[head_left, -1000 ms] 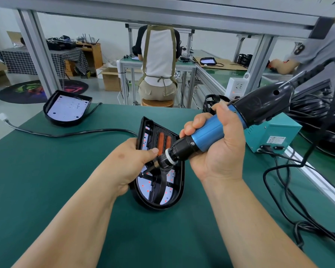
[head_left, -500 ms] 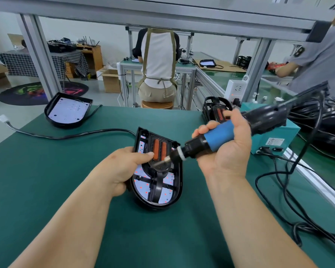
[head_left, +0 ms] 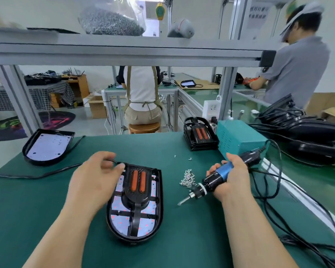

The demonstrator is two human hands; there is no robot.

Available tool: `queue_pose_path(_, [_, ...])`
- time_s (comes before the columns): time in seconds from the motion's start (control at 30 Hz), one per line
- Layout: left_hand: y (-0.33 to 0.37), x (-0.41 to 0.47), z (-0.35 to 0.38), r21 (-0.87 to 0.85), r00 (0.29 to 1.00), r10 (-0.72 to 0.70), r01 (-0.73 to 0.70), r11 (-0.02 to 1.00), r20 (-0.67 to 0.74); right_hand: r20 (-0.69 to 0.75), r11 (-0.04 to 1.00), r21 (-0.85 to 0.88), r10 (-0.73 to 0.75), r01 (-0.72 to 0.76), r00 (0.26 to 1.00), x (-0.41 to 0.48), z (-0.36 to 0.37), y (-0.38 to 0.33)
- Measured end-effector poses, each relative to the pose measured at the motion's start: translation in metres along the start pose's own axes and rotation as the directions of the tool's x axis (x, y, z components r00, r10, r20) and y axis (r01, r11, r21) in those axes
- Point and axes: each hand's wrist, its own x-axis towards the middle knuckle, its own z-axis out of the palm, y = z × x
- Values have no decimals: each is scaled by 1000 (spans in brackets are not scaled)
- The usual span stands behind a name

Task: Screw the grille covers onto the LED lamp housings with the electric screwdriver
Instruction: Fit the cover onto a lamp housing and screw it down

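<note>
Our L hand (head_left: 97,176) is half open, fingers loosely curled. The thumb tip touches the far-L corner of the lamp housing (head_left: 160,200), right where its cable (head_left: 46,174) leaves it. We can't tell if the fingers catch that cable.

Our R hand (head_left: 234,178) is wrapped tight round the blue grip of the electric screwdriver (head_left: 211,180), just R of the housing. The bit slants down toward the housing's R rim but is apart from it. The tip is low over the tabletop (head_left: 37,200); can't tell if it touches.

The grille cover (head_left: 136,182) sits inside the housing, orange strips at the far end.

A loose pile of screws (head_left: 188,177) lies just R of the housing, btwn it and the screwdriver. A 2nd housing (head_left: 46,146), w/ its white LED board bare, lies far-L of the housing, well apart. A stack of grille covers (head_left: 199,134) stands far-R of the housing, against a teal power box (head_left: 238,138).
</note>
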Motion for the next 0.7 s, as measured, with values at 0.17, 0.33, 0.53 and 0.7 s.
queue_pose_path(0.17, [53, -1, 52, 364, 876, 271, -423, 830, 400, -58, 996, -70, 55, -59, 997, 4, -1, 0])
queue_pose_path(0.33, [70, 4, 106, 516, 753, 195, -592, 619, 629, -85, 993, -101, 56, -64, 995, 3, 0, 1])
queue_pose_path(0.53, [56, 15, 129, 564, 780, 107, -533, 630, 617, -74, 994, -87, 59, -65, 996, 4, -1, 2])
queue_pose_path(0.7, [56, 14, 133, 587, 759, 77, -558, 587, 646, -70, 997, -41, 61, -64, 996, 4, -1, 4])
